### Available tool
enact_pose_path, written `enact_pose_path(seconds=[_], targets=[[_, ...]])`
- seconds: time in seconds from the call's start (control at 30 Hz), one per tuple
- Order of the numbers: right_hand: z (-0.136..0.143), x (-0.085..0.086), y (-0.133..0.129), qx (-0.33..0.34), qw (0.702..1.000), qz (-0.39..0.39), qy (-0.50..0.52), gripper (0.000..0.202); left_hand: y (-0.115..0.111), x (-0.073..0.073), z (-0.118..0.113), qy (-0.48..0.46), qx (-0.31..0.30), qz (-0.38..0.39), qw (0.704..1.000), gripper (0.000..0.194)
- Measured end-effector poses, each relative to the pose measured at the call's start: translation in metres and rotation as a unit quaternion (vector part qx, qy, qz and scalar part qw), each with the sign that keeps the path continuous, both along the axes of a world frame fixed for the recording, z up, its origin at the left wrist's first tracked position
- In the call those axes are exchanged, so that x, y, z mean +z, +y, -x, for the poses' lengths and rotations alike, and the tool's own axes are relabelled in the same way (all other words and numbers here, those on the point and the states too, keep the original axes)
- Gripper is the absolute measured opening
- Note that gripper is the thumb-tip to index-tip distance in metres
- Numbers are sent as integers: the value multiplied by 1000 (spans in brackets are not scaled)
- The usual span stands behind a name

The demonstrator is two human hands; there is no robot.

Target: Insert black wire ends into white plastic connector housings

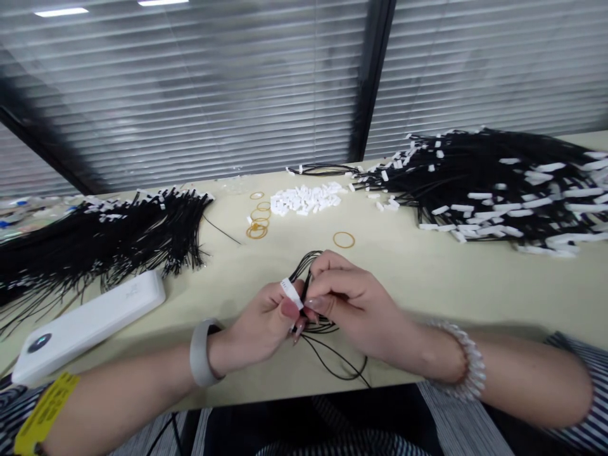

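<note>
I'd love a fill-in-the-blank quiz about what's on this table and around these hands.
The right hand has a coiled ____ around its wrist.
The heap of loose white pieces lies between two piles of ____ cables.
One thin ring lies to the ____ of the other rings.
Missing words: bracelet; black; right.
</note>
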State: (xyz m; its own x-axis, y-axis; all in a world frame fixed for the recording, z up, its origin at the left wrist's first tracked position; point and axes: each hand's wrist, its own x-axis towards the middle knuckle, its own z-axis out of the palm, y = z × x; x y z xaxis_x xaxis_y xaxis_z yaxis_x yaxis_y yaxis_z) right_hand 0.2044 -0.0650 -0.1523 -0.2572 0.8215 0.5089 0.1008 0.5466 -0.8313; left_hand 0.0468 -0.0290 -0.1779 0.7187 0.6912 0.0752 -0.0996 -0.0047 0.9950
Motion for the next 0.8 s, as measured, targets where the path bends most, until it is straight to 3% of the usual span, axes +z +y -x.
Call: enact_pose_path(seconds=[0.17,0.33,0.43,0.53,0.67,0.8], targets=[[0,1,1,-9,1000,-19,-11,20,2,-4,2,17,9,-13,1000,51],[-7,2,7,-46,989,-92,-102,19,-1,6,-3,53,69,1,996,56],[-17,2,12,-70,976,-131,-160,20,-1,12,-4,77,114,-1,990,49],[-27,5,17,-62,965,-148,-207,22,2,18,-1,106,128,-56,985,41],[-36,9,22,-1,939,-179,-294,21,3,25,4,142,108,-82,980,40],[-38,10,22,-5,894,-244,-375,26,0,26,5,177,60,16,982,40]])
